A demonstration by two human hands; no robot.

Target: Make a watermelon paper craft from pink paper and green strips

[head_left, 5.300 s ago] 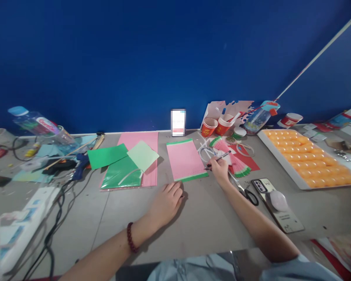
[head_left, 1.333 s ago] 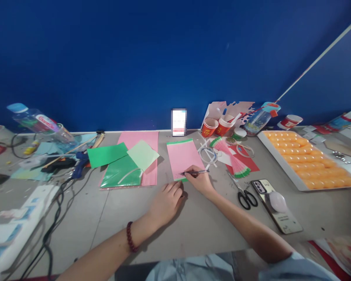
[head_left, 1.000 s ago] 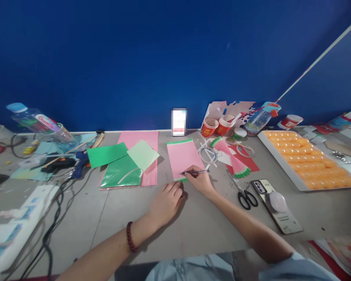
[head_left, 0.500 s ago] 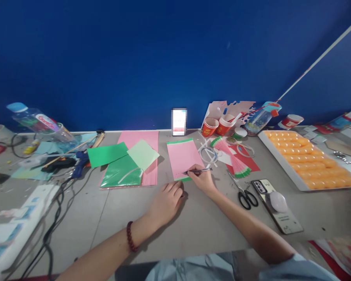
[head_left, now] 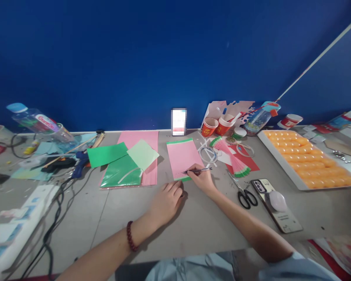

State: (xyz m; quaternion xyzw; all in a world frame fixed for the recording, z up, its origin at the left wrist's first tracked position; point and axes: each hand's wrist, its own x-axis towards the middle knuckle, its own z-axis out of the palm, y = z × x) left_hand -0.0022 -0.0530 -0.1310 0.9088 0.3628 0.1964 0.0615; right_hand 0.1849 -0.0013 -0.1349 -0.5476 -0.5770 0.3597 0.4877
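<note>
My right hand (head_left: 202,181) pinches a dark pen (head_left: 198,170), its tip resting on the near part of a pink paper sheet with green end strips (head_left: 183,156). My left hand (head_left: 167,201), with a red bead bracelet on the wrist, lies flat on the grey table (head_left: 199,222) just below the sheet's near left corner, fingers loosely curled down and holding nothing.
Green and pink papers (head_left: 125,164) lie to the left. Scissors (head_left: 245,195), a phone (head_left: 276,205) and a folded pink-green fan (head_left: 235,160) are to the right, with a tray of orange balls (head_left: 310,160) beyond. Red cups (head_left: 216,127) stand at the back. Cables and a power strip (head_left: 14,222) fill the left.
My right hand brought the pen from the fan area onto the pink sheet, then shifted slightly right along its near edge. The left hand stayed put.
</note>
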